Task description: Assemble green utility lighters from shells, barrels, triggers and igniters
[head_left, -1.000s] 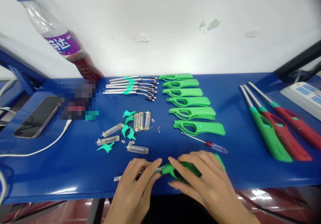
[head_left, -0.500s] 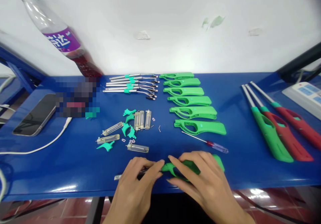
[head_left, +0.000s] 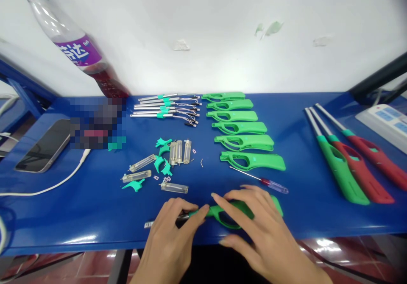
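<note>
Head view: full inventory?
bottle: 1, clear, back left
phone: 1, dark, left
cable: 1, white, left
blur: 1, dark, left
tubes: several, silver, back
shells: 6, green, centre
tanks: 6, clear, centre
clips: 5+, teal, centre
bits: several, pale, centre
screwdriver: 1, red/clear, centre
lighters: 3, green/red, right
device: 1, white, right
wall: 1, white, behind
table: 1, blue, below
strip: 1, silver, front
front shell: 1, green, front
left hand, right hand: 2, bare, front

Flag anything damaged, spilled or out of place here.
The white wall carries pale scuffs and greenish marks, perhaps peeling. The soda bottle looks tilted, possibly lens distortion. A pixelated block hides something beside the smartphone. No spill shows on the blue table.
</note>
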The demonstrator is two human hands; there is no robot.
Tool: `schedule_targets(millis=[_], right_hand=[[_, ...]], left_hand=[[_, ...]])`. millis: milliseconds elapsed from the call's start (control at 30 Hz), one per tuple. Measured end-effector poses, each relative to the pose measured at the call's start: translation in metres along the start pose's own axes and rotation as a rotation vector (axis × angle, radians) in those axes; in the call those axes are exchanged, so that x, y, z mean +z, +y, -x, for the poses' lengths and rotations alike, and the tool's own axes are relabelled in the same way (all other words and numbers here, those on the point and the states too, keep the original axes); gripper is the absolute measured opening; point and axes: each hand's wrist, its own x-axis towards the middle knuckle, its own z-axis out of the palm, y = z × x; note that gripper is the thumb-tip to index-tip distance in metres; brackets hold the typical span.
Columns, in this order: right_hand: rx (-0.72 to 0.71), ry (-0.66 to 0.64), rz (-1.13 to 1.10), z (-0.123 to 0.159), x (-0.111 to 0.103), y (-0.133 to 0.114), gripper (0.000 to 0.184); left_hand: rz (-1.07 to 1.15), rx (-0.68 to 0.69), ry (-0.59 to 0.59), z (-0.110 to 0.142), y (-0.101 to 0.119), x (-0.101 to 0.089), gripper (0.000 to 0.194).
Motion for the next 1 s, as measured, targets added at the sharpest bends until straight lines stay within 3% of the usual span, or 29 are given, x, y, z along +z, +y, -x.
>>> schedule_targets(millis=[67,133,200,233,300,433,567,733,1000], right_hand=[[0.068,0.051,-0.158,0.003,-0.008,-0.001,0.036],[0.194,0.239,-0.386,0.005,-0.016,-0.003,0.027],[0.271,0.444,-0.606,0.004,-0.024,-0.006,0.04],[0.283,0.487,-0.709,0.002,-0.027,-0.007,0.046],[0.279,0.378,-0.929,-0.003,-0.033,-0.009,0.054],[0.454,0.269,-1.21,-0.011,-0.039,-0.01,0.063],[0.548,0.244,-1.274,-0.014,-0.036,-0.009,0.064],[0.55,0.425,-1.207,-0.016,-0.014,0.004,0.057],[0.584,0.394,-1.125,-0.011,0.0,0.016,0.057]], left_hand=[[0.003,0.0,-0.011,0.001,-0.001,0.0,0.041],[0.01,0.009,-0.014,0.003,-0.004,0.001,0.043],[0.017,0.017,-0.016,0.005,-0.007,0.002,0.046],[0.02,0.019,-0.017,0.006,-0.008,0.002,0.047],[0.022,0.021,-0.016,0.006,-0.009,0.003,0.048],[0.023,0.023,-0.016,0.006,-0.009,0.003,0.049],[0.017,0.014,-0.019,0.006,-0.008,0.003,0.049],[0.014,0.002,-0.041,0.008,-0.008,0.001,0.051],[-0.003,0.0,-0.079,0.008,-0.007,-0.001,0.058]])
